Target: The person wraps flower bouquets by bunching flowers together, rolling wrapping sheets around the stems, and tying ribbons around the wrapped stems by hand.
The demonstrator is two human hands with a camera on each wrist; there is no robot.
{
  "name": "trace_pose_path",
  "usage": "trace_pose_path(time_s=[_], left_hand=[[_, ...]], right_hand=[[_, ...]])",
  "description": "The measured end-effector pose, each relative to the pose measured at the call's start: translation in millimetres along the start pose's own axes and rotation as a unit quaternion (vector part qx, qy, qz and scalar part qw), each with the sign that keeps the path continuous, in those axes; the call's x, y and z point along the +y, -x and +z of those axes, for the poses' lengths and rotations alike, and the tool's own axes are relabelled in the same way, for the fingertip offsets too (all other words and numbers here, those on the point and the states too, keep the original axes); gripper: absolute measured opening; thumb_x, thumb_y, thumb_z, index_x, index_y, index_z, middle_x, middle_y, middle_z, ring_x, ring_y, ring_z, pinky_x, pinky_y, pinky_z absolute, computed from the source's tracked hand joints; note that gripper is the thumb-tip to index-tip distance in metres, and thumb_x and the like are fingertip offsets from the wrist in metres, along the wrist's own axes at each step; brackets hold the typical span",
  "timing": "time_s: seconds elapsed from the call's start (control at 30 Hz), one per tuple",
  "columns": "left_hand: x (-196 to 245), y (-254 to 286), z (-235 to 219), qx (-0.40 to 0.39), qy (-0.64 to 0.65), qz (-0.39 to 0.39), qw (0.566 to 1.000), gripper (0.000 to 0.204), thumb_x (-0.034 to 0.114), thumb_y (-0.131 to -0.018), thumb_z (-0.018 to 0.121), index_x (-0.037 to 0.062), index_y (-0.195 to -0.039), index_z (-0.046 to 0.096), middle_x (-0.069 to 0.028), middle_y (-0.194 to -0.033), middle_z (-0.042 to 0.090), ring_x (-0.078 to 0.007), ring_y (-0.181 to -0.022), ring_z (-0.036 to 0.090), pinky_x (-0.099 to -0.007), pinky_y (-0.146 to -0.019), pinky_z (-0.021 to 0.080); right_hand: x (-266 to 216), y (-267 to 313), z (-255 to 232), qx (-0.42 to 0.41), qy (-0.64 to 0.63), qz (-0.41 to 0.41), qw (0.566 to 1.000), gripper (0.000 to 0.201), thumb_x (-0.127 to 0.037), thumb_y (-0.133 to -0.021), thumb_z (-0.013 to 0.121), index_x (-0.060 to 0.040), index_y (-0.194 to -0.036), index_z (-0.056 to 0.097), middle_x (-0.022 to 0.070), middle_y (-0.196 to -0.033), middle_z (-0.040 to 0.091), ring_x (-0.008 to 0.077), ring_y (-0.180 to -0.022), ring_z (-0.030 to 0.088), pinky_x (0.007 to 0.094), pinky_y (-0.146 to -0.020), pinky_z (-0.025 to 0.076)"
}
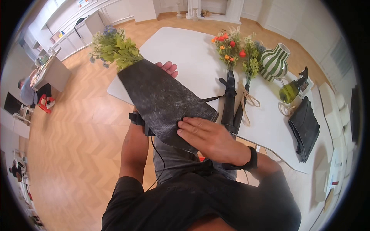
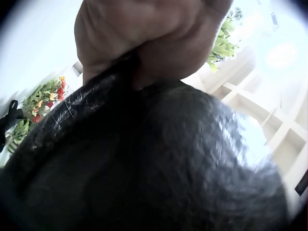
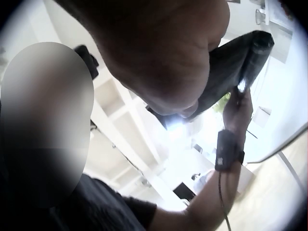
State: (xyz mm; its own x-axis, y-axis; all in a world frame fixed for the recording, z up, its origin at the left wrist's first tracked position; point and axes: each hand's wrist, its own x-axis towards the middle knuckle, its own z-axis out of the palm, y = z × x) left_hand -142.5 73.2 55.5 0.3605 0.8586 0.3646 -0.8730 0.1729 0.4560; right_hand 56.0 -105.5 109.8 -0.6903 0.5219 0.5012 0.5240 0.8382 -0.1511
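Observation:
A bouquet of blue and white flowers with green leaves [image 1: 125, 48] pokes out of black wrapping paper [image 1: 158, 90], held slantwise above the person's lap. From beneath, my left hand [image 1: 168, 69] supports the wrap, its fingertips showing past the far edge. The left wrist view has that left hand [image 2: 154, 38] gripping a fold of the paper. My right hand [image 1: 212, 140] holds the narrow lower end, fingers laid over the top and thumb hidden. In the right wrist view the right hand [image 3: 163, 57] covers part of the black paper [image 3: 236, 62].
On the white table [image 1: 181, 50] lie two black-wrapped bouquets, one with red and orange flowers [image 1: 231, 48], one tied with tan ribbon [image 1: 246, 100]. A green-striped vase [image 1: 275, 63], a green spray bottle [image 1: 290, 91] and folded black material [image 1: 304, 129] are to the right.

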Motion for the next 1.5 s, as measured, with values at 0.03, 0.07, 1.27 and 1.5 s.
trace_pose_path(time_s=[0.03,0.07,1.27,1.5], left_hand=[[-3,2,4,-0.009,-0.010,0.019,1.000,0.037,0.028,-0.104,0.040,-0.0007,-0.127,0.048,-0.0258,-0.137,0.049,-0.0394,-0.132,0.044,-0.0515,-0.116,0.031],[-5,4,4,-0.028,-0.006,0.022,0.999,0.039,0.029,-0.104,0.041,-0.0003,-0.127,0.049,-0.0260,-0.138,0.047,-0.0386,-0.132,0.045,-0.0515,-0.116,0.031],[17,-10,35,-0.063,-0.107,-0.103,0.987,0.036,0.021,-0.100,0.052,-0.0001,-0.129,0.053,-0.0193,-0.128,0.059,-0.0365,-0.126,0.053,-0.0513,-0.104,0.047],[11,-11,30,0.007,-0.175,-0.099,0.980,0.029,0.013,-0.098,0.056,-0.0022,-0.123,0.055,-0.0151,-0.117,0.065,-0.0352,-0.114,0.062,-0.0484,-0.096,0.053]], right_hand=[[-1,4,8,0.000,0.001,0.000,1.000,0.041,-0.014,-0.081,0.060,0.0035,-0.118,0.063,0.0198,-0.129,0.059,0.0357,-0.124,0.054,0.0406,-0.104,0.044],[-1,7,17,-0.023,0.050,0.005,0.998,0.038,-0.015,-0.084,0.061,0.0027,-0.117,0.063,0.0194,-0.130,0.059,0.0358,-0.125,0.054,0.0406,-0.105,0.044],[83,24,26,-0.008,-0.658,0.396,0.640,0.036,-0.029,-0.105,0.046,0.0006,-0.114,0.063,-0.0001,-0.102,0.067,0.0075,-0.092,0.062,0.0255,-0.083,0.050],[91,17,30,-0.011,-0.647,0.413,0.641,0.033,-0.032,-0.104,0.048,-0.0040,-0.108,0.065,-0.0020,-0.092,0.065,0.0050,-0.083,0.059,0.0223,-0.076,0.049]])
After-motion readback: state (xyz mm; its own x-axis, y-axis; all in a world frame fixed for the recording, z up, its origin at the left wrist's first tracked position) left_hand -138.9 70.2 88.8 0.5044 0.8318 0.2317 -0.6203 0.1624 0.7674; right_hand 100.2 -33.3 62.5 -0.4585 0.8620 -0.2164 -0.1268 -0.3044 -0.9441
